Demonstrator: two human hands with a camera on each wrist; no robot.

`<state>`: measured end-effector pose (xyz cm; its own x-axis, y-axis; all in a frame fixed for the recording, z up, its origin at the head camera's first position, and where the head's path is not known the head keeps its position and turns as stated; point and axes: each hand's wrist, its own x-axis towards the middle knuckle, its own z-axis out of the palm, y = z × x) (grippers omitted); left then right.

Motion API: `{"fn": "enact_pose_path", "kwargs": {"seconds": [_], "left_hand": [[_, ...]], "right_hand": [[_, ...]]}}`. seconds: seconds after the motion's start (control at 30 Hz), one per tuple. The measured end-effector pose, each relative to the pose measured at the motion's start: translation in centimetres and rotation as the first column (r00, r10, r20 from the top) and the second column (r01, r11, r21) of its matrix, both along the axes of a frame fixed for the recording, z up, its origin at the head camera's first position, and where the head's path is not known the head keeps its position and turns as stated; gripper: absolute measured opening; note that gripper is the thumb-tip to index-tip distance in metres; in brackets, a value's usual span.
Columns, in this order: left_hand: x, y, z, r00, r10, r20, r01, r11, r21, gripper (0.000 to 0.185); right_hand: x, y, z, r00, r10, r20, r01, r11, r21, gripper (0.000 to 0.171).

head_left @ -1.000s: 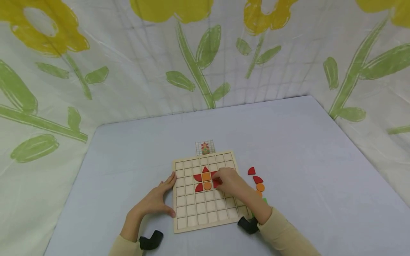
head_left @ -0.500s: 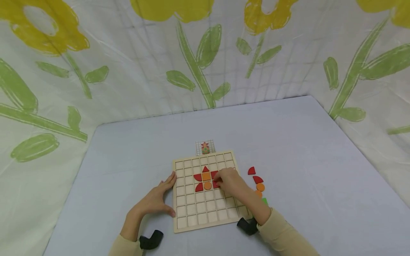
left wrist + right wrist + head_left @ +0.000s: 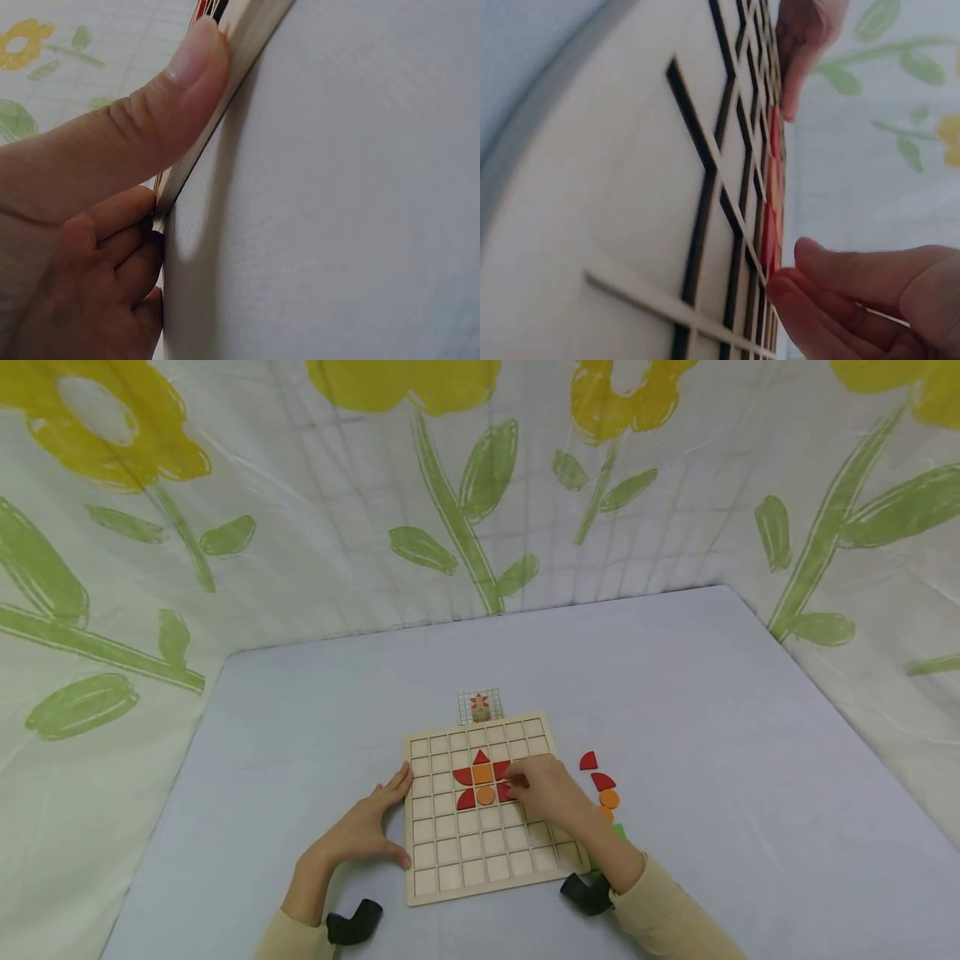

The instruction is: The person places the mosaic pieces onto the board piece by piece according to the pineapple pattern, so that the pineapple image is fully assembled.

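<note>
A square wooden grid board (image 3: pixel 470 846) lies on the table, its cells partly filled with a red triangle (image 3: pixel 481 758), an orange square (image 3: pixel 483 773), an orange disc (image 3: pixel 486 795) and red quarter-circle pieces (image 3: pixel 466 799). My left hand (image 3: pixel 363 827) rests along the board's left edge, thumb and fingers spread; the left wrist view shows the thumb (image 3: pixel 199 56) against the rim. Over the red pieces right of the orange ones is my right hand (image 3: pixel 542 785). Its thumb and index tips stand slightly apart, nothing visible between them, beside a red piece (image 3: pixel 769 229).
Right of the board lie loose red quarter-circles (image 3: pixel 588 761), orange discs (image 3: pixel 610 798) and a green piece (image 3: pixel 619 831) partly behind the right forearm. A small pattern card (image 3: pixel 480 706) sits at the board's far edge. Black wrist mounts (image 3: pixel 355 923) hang below both wrists.
My right hand has drawn slightly back to the right, its fingertips coming off the red piece in the lower right cell and parting a little. The left hand stays in place.
</note>
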<state>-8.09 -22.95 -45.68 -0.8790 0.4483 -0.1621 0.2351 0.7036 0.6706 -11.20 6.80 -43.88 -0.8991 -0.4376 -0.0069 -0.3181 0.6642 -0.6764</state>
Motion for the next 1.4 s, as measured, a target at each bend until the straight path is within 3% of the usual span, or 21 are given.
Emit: {"fn": "enact_pose_path", "kwargs": {"seconds": [0.17,0.3,0.5,0.73,1.0,1.4], "left_hand": [[0.0,0.0,-0.1,1.0,-0.003,-0.005,0.003,1.0,0.002,0.124],[0.0,0.0,-0.1,1.0,-0.007,-0.006,0.007,1.0,0.001,0.124],[0.0,-0.1,0.1,1.0,-0.003,0.007,0.003,1.0,0.003,0.124],[0.1,-0.2,0.3,1.0,0.002,0.016,-0.002,1.0,0.008,0.124],[0.1,-0.1,0.4,1.0,-0.011,0.012,0.011,1.0,0.015,0.124],[0.1,0.0,0.5,1.0,-0.015,0.014,0.015,1.0,0.018,0.124]], "right_hand": [[-0.8,2.5,0.5,0.992,-0.011,0.128,0.022,0.996,-0.084,0.021],[-1.3,5.2,0.9,0.984,-0.029,0.176,0.056,0.986,-0.155,0.025],[-1.1,8.5,1.2,0.982,-0.089,0.165,0.114,0.981,-0.154,0.026],[0.4,10.5,0.6,0.976,-0.021,0.218,0.058,0.985,-0.164,0.027],[1.7,13.1,-0.1,0.985,-0.044,0.169,0.073,0.983,-0.168,0.026],[1.6,13.8,-0.8,0.987,-0.063,0.151,0.083,0.988,-0.127,0.028]]}}
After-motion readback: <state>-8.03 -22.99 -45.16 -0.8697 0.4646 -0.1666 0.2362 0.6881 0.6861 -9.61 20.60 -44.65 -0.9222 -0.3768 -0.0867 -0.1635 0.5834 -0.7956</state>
